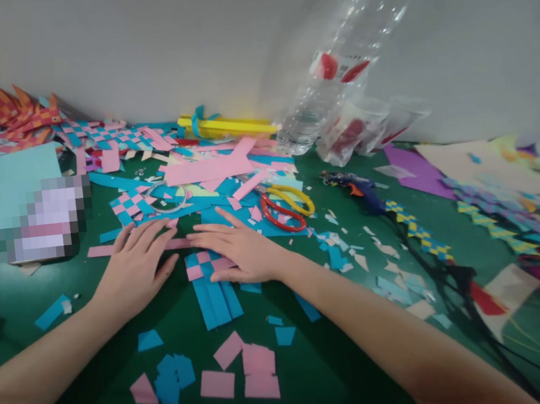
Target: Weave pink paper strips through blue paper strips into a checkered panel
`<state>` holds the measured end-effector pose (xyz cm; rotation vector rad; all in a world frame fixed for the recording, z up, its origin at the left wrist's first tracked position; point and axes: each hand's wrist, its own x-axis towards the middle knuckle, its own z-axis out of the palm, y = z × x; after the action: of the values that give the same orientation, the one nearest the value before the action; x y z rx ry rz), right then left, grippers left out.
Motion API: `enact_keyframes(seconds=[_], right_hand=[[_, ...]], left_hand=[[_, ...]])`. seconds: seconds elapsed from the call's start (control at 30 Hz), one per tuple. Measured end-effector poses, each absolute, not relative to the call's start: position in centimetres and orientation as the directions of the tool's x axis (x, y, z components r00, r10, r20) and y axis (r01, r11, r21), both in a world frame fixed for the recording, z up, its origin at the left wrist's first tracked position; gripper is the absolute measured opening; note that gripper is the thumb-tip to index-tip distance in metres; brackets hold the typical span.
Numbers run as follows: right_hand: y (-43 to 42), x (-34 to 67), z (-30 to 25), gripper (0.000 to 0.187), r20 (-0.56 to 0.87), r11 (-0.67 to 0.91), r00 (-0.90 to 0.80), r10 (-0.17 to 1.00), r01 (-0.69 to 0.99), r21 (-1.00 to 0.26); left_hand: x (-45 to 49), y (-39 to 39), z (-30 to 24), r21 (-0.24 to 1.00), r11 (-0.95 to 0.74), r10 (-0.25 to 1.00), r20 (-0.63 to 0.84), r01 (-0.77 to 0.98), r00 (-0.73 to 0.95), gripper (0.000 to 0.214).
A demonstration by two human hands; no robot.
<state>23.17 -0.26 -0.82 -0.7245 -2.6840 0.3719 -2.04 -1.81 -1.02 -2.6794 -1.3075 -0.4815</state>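
Note:
A narrow pink paper strip (100, 251) lies across the green table. My left hand (134, 264) rests palm down over its left part, fingers stretched out. My right hand (248, 246) lies flat with spread fingers, its fingertips at the strip's right part. Under and beside that hand is a small weave of blue and pink paper (203, 260), with several blue strips (215, 301) running from it toward me. The right palm hides part of the weave. Neither hand grips anything that I can see.
Scissors with red and yellow handles (283, 210) lie beyond my right hand. A phone (47, 219) stands at left. Paper scraps (261, 370) are scattered in front. At the wall are a large plastic bottle (342, 59) and a yellow paper roll (228, 126). A black cable (431, 268) runs at right.

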Motion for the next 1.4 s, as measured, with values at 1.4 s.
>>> enact_keyframes(seconds=[1.4], right_hand=[[0.0, 23.4, -1.6, 0.036, 0.512, 0.88, -0.722, 0.465, 0.437, -0.184]], left_hand=[[-0.7, -3.6, -0.7, 0.142, -0.766, 0.633, 0.329, 0.627, 0.7, 0.038]])
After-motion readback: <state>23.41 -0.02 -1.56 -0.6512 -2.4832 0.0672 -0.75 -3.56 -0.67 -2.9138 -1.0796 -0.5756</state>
